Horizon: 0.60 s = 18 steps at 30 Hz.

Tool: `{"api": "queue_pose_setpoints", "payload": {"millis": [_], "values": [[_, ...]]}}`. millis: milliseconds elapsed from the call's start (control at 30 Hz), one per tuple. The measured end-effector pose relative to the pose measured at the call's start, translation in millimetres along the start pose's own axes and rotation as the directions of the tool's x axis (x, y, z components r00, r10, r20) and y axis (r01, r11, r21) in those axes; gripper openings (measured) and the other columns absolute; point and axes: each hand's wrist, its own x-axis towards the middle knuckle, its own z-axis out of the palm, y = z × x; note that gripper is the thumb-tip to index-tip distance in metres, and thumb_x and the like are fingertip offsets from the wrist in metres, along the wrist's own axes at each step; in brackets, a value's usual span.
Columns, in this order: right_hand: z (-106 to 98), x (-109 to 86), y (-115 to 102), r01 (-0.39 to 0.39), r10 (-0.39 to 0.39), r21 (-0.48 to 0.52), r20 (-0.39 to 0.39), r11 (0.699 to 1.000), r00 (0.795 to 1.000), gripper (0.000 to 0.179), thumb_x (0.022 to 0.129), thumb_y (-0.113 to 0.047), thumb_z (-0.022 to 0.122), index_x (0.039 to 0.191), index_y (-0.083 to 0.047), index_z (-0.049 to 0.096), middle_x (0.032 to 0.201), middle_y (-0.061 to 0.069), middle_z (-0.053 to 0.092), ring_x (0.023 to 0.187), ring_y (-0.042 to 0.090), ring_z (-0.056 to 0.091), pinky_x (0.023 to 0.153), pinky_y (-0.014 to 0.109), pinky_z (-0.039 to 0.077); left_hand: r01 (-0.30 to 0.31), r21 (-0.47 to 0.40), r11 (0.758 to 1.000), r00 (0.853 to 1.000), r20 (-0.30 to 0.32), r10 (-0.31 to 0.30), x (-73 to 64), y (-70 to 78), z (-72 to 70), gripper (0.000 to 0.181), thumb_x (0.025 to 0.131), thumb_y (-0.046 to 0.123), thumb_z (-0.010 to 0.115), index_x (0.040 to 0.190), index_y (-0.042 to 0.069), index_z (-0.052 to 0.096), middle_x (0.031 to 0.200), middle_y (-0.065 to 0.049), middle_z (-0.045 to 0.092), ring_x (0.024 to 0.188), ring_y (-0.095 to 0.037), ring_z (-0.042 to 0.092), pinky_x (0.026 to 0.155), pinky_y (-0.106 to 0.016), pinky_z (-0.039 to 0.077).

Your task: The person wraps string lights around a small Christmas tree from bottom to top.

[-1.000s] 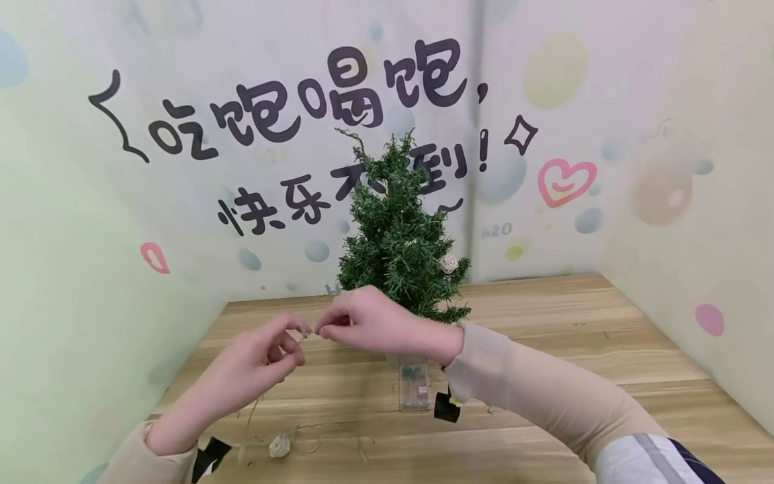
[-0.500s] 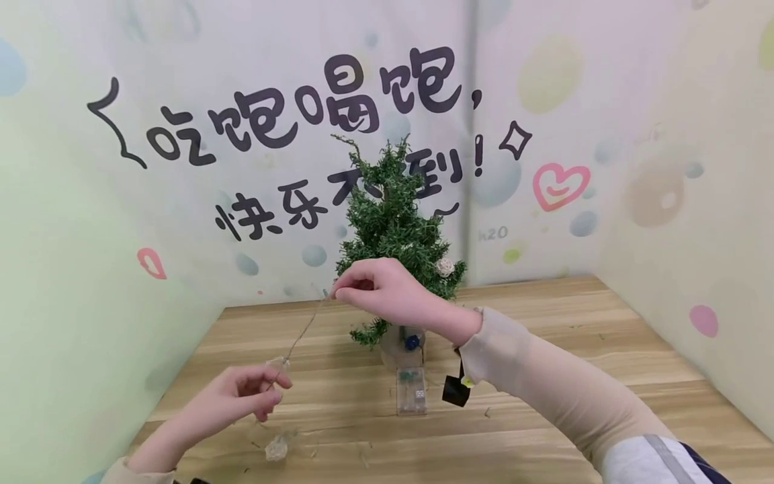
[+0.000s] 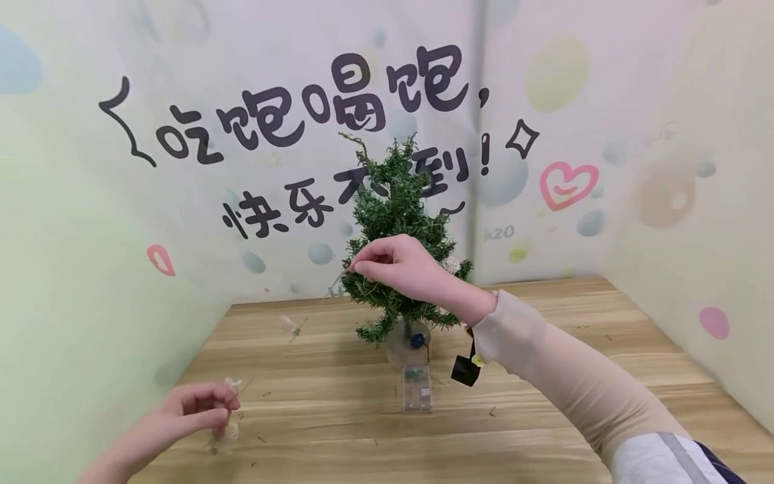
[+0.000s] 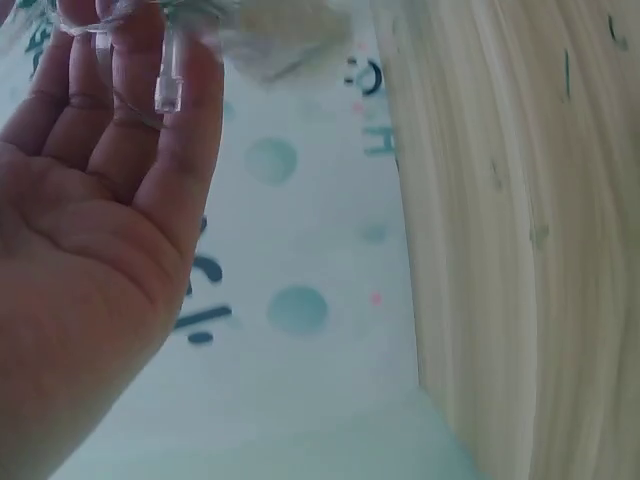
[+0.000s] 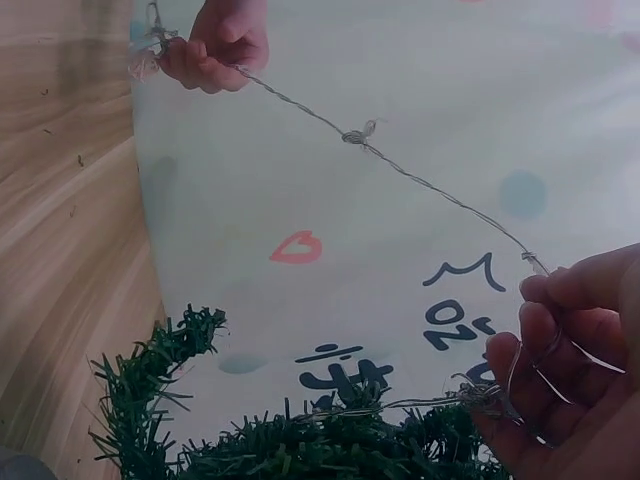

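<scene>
A thin wire light string (image 5: 430, 187) stretches between my two hands, with a small knotted tuft partway along it. In the head view my right hand (image 3: 405, 265) pinches the wire in front of the green tabletop Christmas tree (image 3: 396, 202). More wire loops round its fingers in the right wrist view and runs on to the branches. At the lower left, my left hand (image 3: 190, 410) holds the string in curled fingers. In the left wrist view a clear plastic bulb cover (image 4: 168, 85) lies against those fingers, and a blurred pale ball (image 4: 285, 35) hangs beside them.
A clear battery box (image 3: 417, 390) lies on the wooden table (image 3: 544, 403) before the tree's pot (image 3: 399, 343). One white woven ball (image 3: 450, 264) sits in the tree's right branches. A black square (image 3: 466, 371) dangles below the right cuff. Printed walls close in three sides.
My hands have drawn apart: the left down and leftward, the right up toward the tree, pulling the wire long. The pale ball by the table's front has left its spot.
</scene>
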Motion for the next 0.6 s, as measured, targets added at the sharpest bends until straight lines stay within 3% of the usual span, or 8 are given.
{"api": "queue_pose_setpoints", "payload": {"millis": [167, 267, 367, 433, 533, 600], "values": [[-2, -6.9, 4, -0.006, 0.006, 0.005, 0.005, 1.0, 1.0, 0.016, 0.094, -0.014, 0.062, 0.103, -0.009, 0.074, 0.097, 0.006, 0.071, 0.076, 0.029, 0.06, 0.066, 0.028, 0.049, 0.066, 0.092, 0.994, 0.989, -0.141, -0.053, -16.5, 2.1, -14.7, 0.03, 0.099, -0.004, 0.046, 0.112, 0.013, 0.067, 0.098, 0.006, 0.068, 0.084, -0.011, 0.065, 0.073, -0.027, 0.053], [4, -15.2, 7, 0.025, -0.025, -0.016, 0.02, 1.0, 0.999, 0.014, 0.093, -0.015, 0.063, 0.102, -0.01, 0.073, 0.092, -0.001, 0.07, 0.076, 0.027, 0.063, 0.068, 0.028, 0.051, 0.068, 0.175, 0.982, 0.961, -0.277, -0.017, -24.9, 8.5, -22.6, 0.029, 0.098, -0.005, 0.047, 0.11, 0.01, 0.068, 0.094, 0.002, 0.069, 0.082, -0.012, 0.065, 0.071, -0.025, 0.053], [12, -22.9, 9, 0.078, -0.076, -0.038, 0.038, 0.996, 0.996, 0.012, 0.093, -0.013, 0.064, 0.1, -0.009, 0.073, 0.089, -0.005, 0.069, 0.075, 0.018, 0.063, 0.068, 0.028, 0.052, 0.068, 0.195, 0.978, 0.905, -0.425, 0.022, -32.8, 16.5, -29.7, 0.026, 0.098, -0.006, 0.048, 0.11, 0.006, 0.068, 0.089, -0.001, 0.069, 0.079, -0.011, 0.065, 0.07, -0.021, 0.052], [20, -27.3, 10, 0.115, -0.112, -0.042, 0.054, 0.992, 0.992, 0.011, 0.092, -0.011, 0.065, 0.099, -0.008, 0.073, 0.089, -0.004, 0.069, 0.074, 0.012, 0.062, 0.068, 0.027, 0.053, 0.059, 0.17, 0.984, 0.852, -0.522, 0.039, -37.2, 21.6, -32.2, 0.024, 0.098, -0.004, 0.05, 0.108, 0.007, 0.069, 0.087, -0.001, 0.069, 0.077, -0.01, 0.064, 0.069, -0.019, 0.051], [34, -32.5, 13, 0.161, -0.155, -0.059, 0.083, 0.985, 0.984, 0.01, 0.091, -0.008, 0.065, 0.097, -0.006, 0.073, 0.088, -0.003, 0.069, 0.073, 0.006, 0.059, 0.066, 0.024, 0.053, -0.035, 0.093, 0.995, 0.78, -0.62, 0.085, -41.2, 26.4, -33.2, 0.023, 0.097, -0.005, 0.051, 0.108, 0.004, 0.069, 0.088, 0.001, 0.069, 0.077, -0.009, 0.064, 0.071, -0.016, 0.05], [43, -36.7, 16, 0.18, -0.172, -0.076, 0.105, 0.981, 0.979, 0.01, 0.091, -0.008, 0.066, 0.097, -0.006, 0.073, 0.088, -0.002, 0.069, 0.072, 0.003, 0.058, 0.066, 0.023, 0.052, -0.104, 0.049, 0.993, 0.741, -0.662, 0.111, -42.0, 28.1, -31.8, 0.023, 0.097, -0.006, 0.051, 0.108, 0.003, 0.069, 0.088, 0.001, 0.069, 0.077, -0.008, 0.064, 0.071, -0.016, 0.051]]}}
